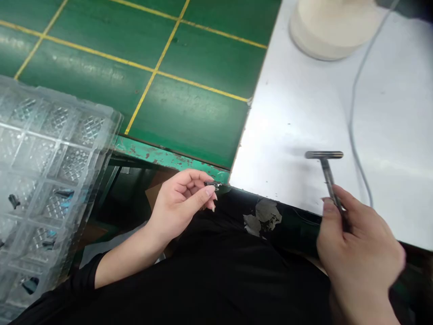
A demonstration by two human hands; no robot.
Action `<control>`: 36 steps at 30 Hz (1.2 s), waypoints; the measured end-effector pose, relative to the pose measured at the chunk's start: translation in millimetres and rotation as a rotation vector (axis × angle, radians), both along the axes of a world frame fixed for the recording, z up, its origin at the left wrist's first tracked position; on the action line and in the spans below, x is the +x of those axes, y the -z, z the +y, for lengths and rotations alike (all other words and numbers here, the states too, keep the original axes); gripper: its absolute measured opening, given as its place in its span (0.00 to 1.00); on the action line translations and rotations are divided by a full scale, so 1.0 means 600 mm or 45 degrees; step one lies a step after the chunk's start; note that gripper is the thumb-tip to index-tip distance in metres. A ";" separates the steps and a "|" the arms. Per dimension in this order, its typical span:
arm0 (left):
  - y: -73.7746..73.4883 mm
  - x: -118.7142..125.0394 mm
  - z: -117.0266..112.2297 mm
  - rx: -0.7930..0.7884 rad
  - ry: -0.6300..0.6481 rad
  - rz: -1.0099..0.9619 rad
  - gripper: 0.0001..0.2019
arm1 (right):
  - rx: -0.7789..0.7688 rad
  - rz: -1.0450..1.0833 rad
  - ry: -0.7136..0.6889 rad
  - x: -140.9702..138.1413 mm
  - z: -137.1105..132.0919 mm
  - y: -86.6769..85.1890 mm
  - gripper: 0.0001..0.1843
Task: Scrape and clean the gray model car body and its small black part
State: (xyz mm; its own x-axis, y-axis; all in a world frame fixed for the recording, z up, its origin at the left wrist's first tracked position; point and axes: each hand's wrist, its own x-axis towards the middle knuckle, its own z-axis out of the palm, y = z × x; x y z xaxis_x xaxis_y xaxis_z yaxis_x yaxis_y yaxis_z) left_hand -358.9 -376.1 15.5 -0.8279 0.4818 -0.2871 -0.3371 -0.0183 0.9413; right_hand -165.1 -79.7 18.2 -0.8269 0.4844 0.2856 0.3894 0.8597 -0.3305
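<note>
Beside the clear plastic tray (113, 118), the left hand (177, 205) pinches a small dark part (211, 184) between thumb and fingertips. Further right, the right hand (358, 243) closes round a T-shaped metal tool (328, 178), its stem pointing away over the white surface (291, 117).

deep green bench mat (189, 54) ruled in a grid of yellow lines. green-painted edge (162, 155) flecked with brown chips. pale grey-white tabletop (297, 113), cream round base (331, 27), thin grey cable (353, 104). clear plastic tray (57, 135) in a diamond lattice, dark pieces with blue (64, 194) in its cells. dull grey t-shaped tool (329, 180), dark small part (211, 184), black sleeve (135, 289), black cloth (267, 216) blotched with grey patches.
</note>
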 end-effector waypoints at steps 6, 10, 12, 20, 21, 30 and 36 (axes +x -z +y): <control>-0.043 0.024 0.083 0.312 0.209 -0.338 0.09 | 0.025 0.071 0.191 -0.018 -0.002 0.013 0.19; -0.066 0.061 0.141 0.425 0.478 -0.415 0.09 | -0.142 0.352 0.102 0.022 -0.053 -0.053 0.14; -0.074 0.085 0.169 0.458 0.614 -0.430 0.08 | -0.410 0.445 -0.024 0.058 -0.073 -0.094 0.15; -0.094 0.191 0.284 0.369 1.166 -0.743 0.08 | -0.661 0.634 0.206 0.217 -0.058 -0.130 0.10; -0.096 0.205 0.297 0.332 1.231 -0.841 0.09 | -0.732 0.660 0.238 0.235 -0.054 -0.128 0.08; -0.109 0.304 0.376 0.087 1.561 -1.240 0.09 | -1.587 1.098 0.278 0.350 -0.055 -0.111 0.03; -0.109 0.337 0.397 0.070 1.615 -1.342 0.08 | -1.711 1.242 0.216 0.383 -0.055 -0.103 0.02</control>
